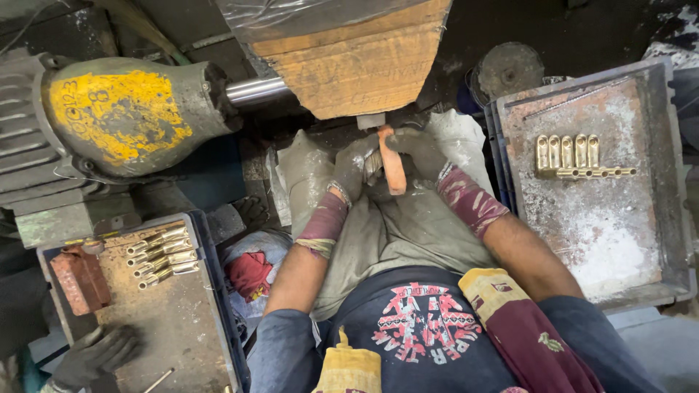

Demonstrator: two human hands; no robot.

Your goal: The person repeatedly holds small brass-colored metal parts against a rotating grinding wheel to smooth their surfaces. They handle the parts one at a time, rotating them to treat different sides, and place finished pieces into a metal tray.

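At frame centre my left hand (354,169) and right hand (416,149) both grip an orange stick (393,166) against the wheel; I judge polishing underway, needing steady pressure next.

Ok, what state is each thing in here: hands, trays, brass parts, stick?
Left hand: gloved, gripping the orange stick.
Right hand: gloved, closed on the same stick.
Orange stick: upright, near the wheel.
Right tray: dusty, holds a neat brass row.
Left tray: holds loose brass pieces.
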